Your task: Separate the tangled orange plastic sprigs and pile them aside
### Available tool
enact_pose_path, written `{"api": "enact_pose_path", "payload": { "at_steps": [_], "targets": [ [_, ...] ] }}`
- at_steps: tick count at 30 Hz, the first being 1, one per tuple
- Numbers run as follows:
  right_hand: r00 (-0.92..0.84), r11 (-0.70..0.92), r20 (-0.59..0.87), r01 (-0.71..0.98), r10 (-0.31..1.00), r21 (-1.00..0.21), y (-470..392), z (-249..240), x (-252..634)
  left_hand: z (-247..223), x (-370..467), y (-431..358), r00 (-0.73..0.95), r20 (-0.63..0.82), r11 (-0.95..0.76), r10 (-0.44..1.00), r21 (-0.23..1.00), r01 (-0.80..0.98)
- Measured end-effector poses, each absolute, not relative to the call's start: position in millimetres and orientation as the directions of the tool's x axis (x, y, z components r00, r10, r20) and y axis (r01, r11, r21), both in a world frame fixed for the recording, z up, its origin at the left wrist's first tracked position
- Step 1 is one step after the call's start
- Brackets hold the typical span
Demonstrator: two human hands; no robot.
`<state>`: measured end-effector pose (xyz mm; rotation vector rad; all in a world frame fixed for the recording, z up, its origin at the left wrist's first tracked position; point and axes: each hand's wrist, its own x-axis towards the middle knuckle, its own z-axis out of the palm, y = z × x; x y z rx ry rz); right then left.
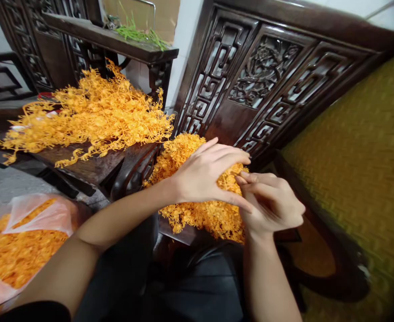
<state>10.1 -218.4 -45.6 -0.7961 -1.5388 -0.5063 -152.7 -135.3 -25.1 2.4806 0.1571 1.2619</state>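
Note:
Above a heap of curly orange plastic-looking strands (201, 217), both of my hands are raised close together. My left hand (206, 174) is open, its fingers stretched forward and the thumb spread towards the right hand. My right hand (272, 201) is closed, thumb and fingertips pinched together near the left fingers. Whatever the pinch holds, if anything, is too small to see. The heap lies on a dark wooden seat (176, 235) in front of my lap, partly hidden behind the hands.
More orange strands (109, 112) cover a dark wooden table (79, 163) at the left. A plastic bag (42, 212) of orange pieces stands lower left. Green stems (139, 36) lie on a raised shelf (116, 42). A carved wooden panel (260, 71) rises ahead.

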Motion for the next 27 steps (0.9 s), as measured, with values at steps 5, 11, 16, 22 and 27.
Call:
{"api": "enact_pose_path", "payload": {
  "at_steps": [5,11,16,22,27],
  "targets": [
    [0.202,0.707,0.949,0.634,0.241,-0.314,-218.9,-41.4,4.2,-34.5,-147.5,-128.6,0.705,0.647,-0.937,0.29,0.341,0.072],
    [0.401,0.691,0.903,0.609,0.156,-0.389,-224.1,-29.8,0.2,-40.5,-144.8,-123.8,0.734,0.534,-0.896,0.42,0.374,0.24],
    [0.509,0.714,0.858,0.576,0.068,-0.398,-226.6,-22.9,2.0,-39.0,-142.8,-127.8,0.742,0.495,-0.849,0.452,0.493,0.189],
    [0.608,0.718,0.779,0.471,0.156,-0.512,-225.8,-22.6,11.7,-41.9,-141.7,-128.9,0.783,0.469,-0.841,0.409,0.528,0.122],
    [0.551,0.517,0.419,-0.027,0.722,-0.855,-211.6,-39.6,8.1,-51.5,-139.1,-123.6,0.716,0.45,-0.796,0.534,0.552,0.247]
  ]
}}
